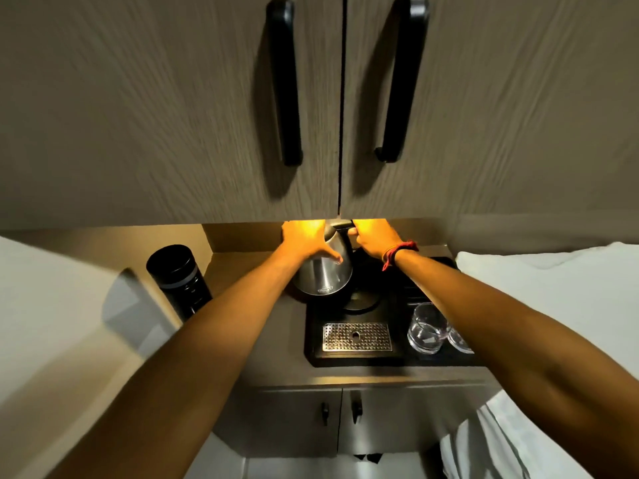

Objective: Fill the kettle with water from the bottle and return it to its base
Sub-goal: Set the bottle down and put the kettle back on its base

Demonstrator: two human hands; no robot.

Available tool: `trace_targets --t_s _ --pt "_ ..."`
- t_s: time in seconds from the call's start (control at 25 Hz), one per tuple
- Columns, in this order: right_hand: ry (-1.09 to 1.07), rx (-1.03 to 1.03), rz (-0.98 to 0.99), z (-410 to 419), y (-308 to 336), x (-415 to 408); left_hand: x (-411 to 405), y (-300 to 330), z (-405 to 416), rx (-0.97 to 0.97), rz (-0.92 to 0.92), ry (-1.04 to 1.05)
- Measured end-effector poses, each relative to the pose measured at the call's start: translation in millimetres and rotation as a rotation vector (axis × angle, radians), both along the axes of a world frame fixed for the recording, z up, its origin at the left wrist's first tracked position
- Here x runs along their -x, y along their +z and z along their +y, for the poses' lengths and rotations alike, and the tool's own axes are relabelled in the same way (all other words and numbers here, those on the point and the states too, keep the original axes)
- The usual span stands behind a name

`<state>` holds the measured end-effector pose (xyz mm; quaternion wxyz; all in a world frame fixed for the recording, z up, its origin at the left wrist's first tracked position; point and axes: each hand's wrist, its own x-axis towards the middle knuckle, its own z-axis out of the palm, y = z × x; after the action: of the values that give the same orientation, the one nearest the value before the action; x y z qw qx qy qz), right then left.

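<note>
While both of my arms reach forward under the upper cabinet [207, 115], I see the steel kettle [325, 274] tilted, lifted off its round black base [361, 300] and hanging over the base's left edge. My left hand [304, 238] is spread flat against the kettle's upper body, thumb laid across the metal. My right hand [375, 238] is curled around the black handle [340, 224] at the top, fingers closed on it, with a red band [397, 254] at the wrist. The base sits on a black tray [314, 340] on the bench [242, 271], behind a perforated metal drip plate [357, 337]. Two clear glasses [427, 328] stand on the tray's right side, partly behind my right forearm. A dark cylindrical canister [178, 280] stands on the bench, well to the kettle's left.
</note>
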<state>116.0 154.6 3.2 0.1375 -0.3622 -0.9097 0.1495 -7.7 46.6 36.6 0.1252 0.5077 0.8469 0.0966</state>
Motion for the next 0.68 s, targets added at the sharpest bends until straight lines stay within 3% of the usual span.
trace_targets --t_s 0.2,0.68 --pt "-0.044 0.092 0.044 14.2 -7.8 -54.0 -41.8 -14.0 25.1 -0.068 0.164 -0.150" --pt "-0.111 0.149 0.189 21.1 -44.3 -79.2 -39.1 -50.5 28.9 -0.127 0.254 -0.211"
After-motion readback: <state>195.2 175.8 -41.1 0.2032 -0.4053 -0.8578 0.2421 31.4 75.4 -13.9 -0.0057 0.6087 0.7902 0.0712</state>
